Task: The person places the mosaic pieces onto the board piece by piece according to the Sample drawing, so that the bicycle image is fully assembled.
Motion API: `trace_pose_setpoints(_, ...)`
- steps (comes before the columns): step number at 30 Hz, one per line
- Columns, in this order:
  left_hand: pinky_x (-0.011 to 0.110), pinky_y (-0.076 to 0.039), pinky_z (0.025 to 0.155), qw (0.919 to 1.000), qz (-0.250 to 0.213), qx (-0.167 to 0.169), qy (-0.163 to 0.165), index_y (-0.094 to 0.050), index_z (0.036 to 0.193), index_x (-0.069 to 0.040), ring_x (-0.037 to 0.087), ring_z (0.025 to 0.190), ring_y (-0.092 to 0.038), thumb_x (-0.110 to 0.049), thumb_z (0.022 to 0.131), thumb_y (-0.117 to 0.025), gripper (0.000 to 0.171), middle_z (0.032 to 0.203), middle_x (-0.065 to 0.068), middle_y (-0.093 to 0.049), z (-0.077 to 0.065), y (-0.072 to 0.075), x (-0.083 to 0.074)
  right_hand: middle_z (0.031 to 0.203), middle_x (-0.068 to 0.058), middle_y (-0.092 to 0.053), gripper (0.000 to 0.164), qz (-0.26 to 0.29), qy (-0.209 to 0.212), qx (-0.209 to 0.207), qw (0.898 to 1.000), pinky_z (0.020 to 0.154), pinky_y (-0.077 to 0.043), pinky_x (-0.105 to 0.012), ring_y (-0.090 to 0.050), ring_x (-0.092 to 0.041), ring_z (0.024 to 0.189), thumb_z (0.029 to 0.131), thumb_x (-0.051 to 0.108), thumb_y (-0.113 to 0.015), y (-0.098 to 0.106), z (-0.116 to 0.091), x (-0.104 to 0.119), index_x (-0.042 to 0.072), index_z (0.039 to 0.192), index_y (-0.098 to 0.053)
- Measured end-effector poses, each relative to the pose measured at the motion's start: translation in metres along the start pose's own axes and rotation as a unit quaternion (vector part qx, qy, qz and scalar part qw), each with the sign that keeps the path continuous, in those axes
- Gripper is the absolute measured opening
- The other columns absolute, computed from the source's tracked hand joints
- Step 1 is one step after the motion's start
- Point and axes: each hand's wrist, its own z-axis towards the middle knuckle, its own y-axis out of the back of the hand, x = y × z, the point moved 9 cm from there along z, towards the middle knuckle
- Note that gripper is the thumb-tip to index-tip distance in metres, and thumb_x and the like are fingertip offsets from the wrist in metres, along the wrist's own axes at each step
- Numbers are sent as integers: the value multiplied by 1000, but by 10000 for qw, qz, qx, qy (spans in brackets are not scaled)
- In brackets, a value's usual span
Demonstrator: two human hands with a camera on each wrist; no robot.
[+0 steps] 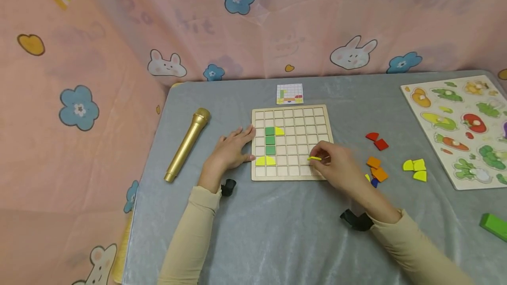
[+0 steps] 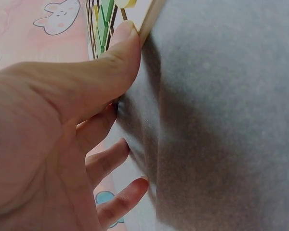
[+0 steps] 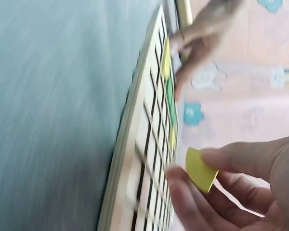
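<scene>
A wooden grid board (image 1: 293, 159) lies on the grey cloth, with green squares (image 1: 270, 140) and yellow quarter-circle tiles (image 1: 265, 161) in its left cells. My left hand (image 1: 229, 151) rests at the board's left edge, fingers spread; its thumb (image 2: 125, 45) touches the frame in the left wrist view. Over the lower right cells, my right hand (image 1: 336, 164) pinches a yellow quarter-circle tile (image 3: 200, 171) between thumb and fingers. In the right wrist view this tile is held tilted, apart from the board.
A small pattern card (image 1: 290, 94) lies behind the board. Left of it is a gold microphone (image 1: 186, 148). To the right are red tiles (image 1: 381, 144), orange tiles (image 1: 379, 174), yellow tiles (image 1: 419, 165), a vegetable puzzle board (image 1: 463, 144) and a green block (image 1: 494, 226).
</scene>
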Motion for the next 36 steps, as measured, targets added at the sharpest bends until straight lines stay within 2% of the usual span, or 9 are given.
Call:
trace_pose_setpoints(4, 59, -17, 130, 10000, 10, 10, 1, -20, 171, -26, 23, 168, -11, -36, 99, -74, 91, 179, -10, -12, 0, 0, 0, 90, -7, -70, 12, 83, 169, 3, 9998, 78, -53, -36, -63, -23, 86, 88, 0, -83, -20, 9, 16, 8, 91, -74)
trace_pose_setpoints(7, 58, -18, 130, 10000, 28, 20, 9, -20, 171, -26, 23, 168, -11, -36, 99, -74, 91, 179, -10, -12, 0, 0, 0, 85, -5, -67, 11, 220, 262, 93, 9994, 73, -45, -32, -57, -21, 81, 87, 1, -83, -35, 15, 27, 8, 93, -77)
trace_pose_setpoints(11, 59, -18, 130, 10000, 14, 3, 5, -20, 171, -26, 23, 168, -12, -36, 99, -74, 91, 179, -10, -12, 1, 0, 1, 82, -2, -68, 10, 455, 226, 318, 9982, 72, -47, -29, -58, -15, 78, 88, 2, -84, -56, 23, 39, 7, 95, -79)
trace_pose_setpoints(16, 60, -18, 130, 10000, -4, -26, -21, -21, 171, -26, 24, 167, -13, -36, 99, -74, 90, 178, -9, -14, 1, 2, 2, 80, -2, -73, 9, 665, 113, 547, 9962, 69, -51, -27, -64, -11, 73, 88, 8, -85, -78, 31, 50, 8, 87, -77)
trace_pose_setpoints(22, 62, -17, 130, 10000, 5, 6, -32, -21, 171, -26, 25, 167, -12, -35, 99, -73, 89, 178, -8, -14, 0, 1, 1, 81, -2, -70, 11, 531, -61, 720, 9960, 68, -49, -29, -60, -12, 75, 90, 14, -86, -97, 36, 52, 12, 84, -77)
trace_pose_setpoints(29, 62, -19, 129, 10000, 32, -17, -31, -22, 171, -25, 25, 167, -13, -35, 99, -73, 89, 178, -7, -15, 0, 2, 0, 83, -2, -68, 17, -172, 252, 517, 9982, 73, -43, -35, -50, -21, 83, 85, 12, -90, -103, 40, 55, 14, 75, -76)
trace_pose_setpoints(36, 61, -17, 130, 10000, -10, 4, 11, -21, 171, -25, 24, 167, -13, -35, 99, -74, 90, 178, -8, -14, 0, 1, 0, 92, -9, -59, 25, -480, 48, 360, 9982, 79, -39, -38, -45, -28, 88, 84, 12, -90, -96, 40, 47, 13, 76, -67)
